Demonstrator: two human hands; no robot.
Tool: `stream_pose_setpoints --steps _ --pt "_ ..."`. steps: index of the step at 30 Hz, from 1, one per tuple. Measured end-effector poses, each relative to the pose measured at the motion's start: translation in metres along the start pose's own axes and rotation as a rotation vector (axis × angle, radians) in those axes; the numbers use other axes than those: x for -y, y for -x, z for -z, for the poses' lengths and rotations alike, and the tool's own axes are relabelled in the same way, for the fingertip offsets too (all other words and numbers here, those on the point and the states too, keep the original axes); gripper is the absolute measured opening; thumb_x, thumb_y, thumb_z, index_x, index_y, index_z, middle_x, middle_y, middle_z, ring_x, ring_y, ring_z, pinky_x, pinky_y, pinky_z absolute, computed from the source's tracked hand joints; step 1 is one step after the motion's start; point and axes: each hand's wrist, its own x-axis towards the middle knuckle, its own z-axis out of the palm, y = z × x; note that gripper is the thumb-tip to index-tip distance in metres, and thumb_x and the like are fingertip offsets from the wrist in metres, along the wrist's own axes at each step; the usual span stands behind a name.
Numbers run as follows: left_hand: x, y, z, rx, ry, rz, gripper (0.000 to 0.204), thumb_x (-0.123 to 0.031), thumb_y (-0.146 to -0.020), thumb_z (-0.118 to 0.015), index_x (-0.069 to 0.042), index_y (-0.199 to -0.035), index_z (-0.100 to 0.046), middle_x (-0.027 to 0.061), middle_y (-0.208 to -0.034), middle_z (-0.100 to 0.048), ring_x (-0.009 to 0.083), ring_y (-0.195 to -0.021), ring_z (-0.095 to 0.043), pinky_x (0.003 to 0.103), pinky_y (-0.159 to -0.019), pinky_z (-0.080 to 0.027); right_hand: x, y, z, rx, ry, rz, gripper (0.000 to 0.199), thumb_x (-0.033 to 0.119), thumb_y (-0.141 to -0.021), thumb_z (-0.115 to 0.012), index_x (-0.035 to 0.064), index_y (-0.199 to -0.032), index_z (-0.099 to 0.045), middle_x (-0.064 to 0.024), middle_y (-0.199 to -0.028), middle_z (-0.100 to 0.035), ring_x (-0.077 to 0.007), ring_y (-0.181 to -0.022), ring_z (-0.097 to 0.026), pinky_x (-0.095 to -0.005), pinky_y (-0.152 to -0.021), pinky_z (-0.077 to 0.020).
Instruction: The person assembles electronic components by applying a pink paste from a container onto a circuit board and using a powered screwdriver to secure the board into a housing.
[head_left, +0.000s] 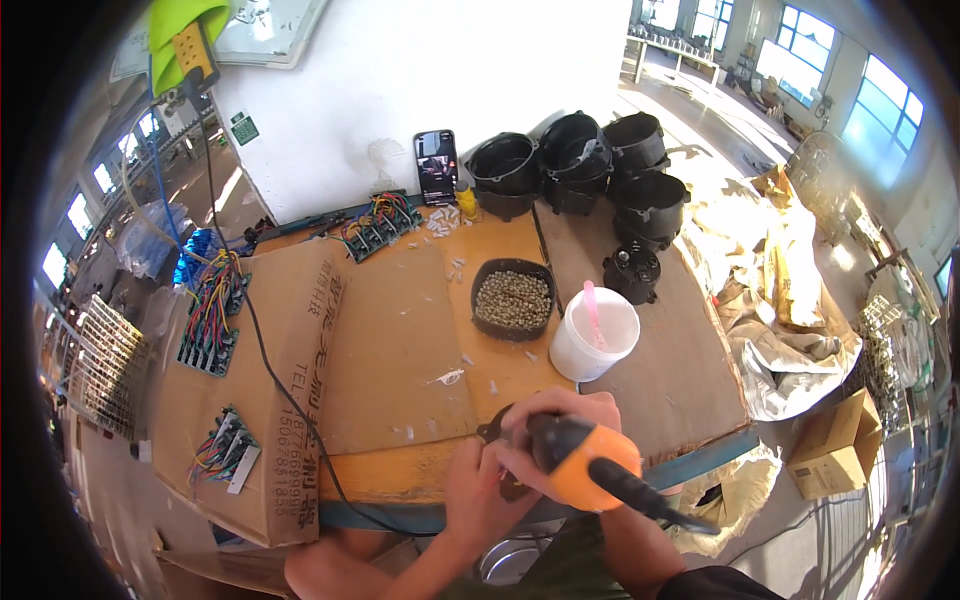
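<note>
Near the table's front edge, my right hand (572,404) is closed round an orange-and-black handheld power tool (590,468). The tool's black end stretches toward the lower right. Pressed close beside it, my left hand (474,492) has its fingers curled round a small black part (491,428), mostly hidden by both hands. Beyond them stands a dark squarish bowl (480,320) full of small brass-coloured pieces, too small to name. To its right is a white plastic bucket (577,362) with a pink scoop handle (592,312) leaning out of it.
Several black pots (505,172) stand at the back, with a black round part (631,274) before them. A phone (436,168) leans on the white wall. Wired circuit boards (208,345) lie left on cardboard (392,345). A black cable (262,345) crosses it. A cardboard box (835,445) is at right.
</note>
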Motion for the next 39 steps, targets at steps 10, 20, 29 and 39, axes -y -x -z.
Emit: stream_pose_setpoints --steps 10,20,29,39 --pt "-0.022 0.013 0.011 -0.010 0.021 0.167 0.068 -0.026 -0.070 -0.084 -0.005 -0.125 -0.051 0.0118 -0.094 -0.054 0.0288 -0.085 -0.056 0.040 -0.069 -0.045 0.021 0.022 0.005 -0.423 -0.154 -0.177 0.033 -0.006 -0.079 -0.071 0.0028 -0.106 -0.055 -0.0020 -0.075 -0.056 -0.0089 -0.069 -0.056 -0.0212 -0.065 -0.0476" --pt "-0.040 0.058 0.057 -0.455 1.569 0.970 0.024 0.007 -0.087 -0.051 -0.001 -0.109 -0.058 0.0142 -0.101 -0.062 0.0261 -0.093 -0.060 0.035 -0.083 -0.051 0.048 0.047 0.023 -0.487 -0.718 -0.018 0.029 0.013 -0.085 -0.060 0.0046 -0.109 -0.046 -0.0021 -0.065 -0.044 -0.0141 -0.054 -0.043 -0.0318 -0.055 -0.0411" --pt "-0.054 0.064 0.033 -0.256 1.419 0.894 0.024 -0.015 -0.105 -0.044 0.003 -0.118 -0.053 0.0210 -0.102 -0.067 0.0289 -0.079 -0.071 0.032 -0.062 -0.059 0.052 0.056 0.009 -0.473 -0.861 -0.033 0.026 0.014 -0.086 -0.061 0.0061 -0.106 -0.046 -0.0016 -0.067 -0.044 -0.0128 -0.053 -0.043 -0.0310 -0.055 -0.0419" --pt "-0.065 0.060 0.019 -0.146 1.465 0.835 0.026 -0.026 -0.106 -0.045 -0.001 -0.101 -0.050 0.0226 -0.079 -0.069 0.0302 -0.066 -0.071 0.034 -0.051 -0.058 0.049 0.064 0.008 -0.469 -0.876 -0.016 0.026 0.014 -0.087 -0.060 0.0062 -0.107 -0.046 -0.0018 -0.068 -0.044 -0.0125 -0.054 -0.043 -0.0304 -0.056 -0.0408"
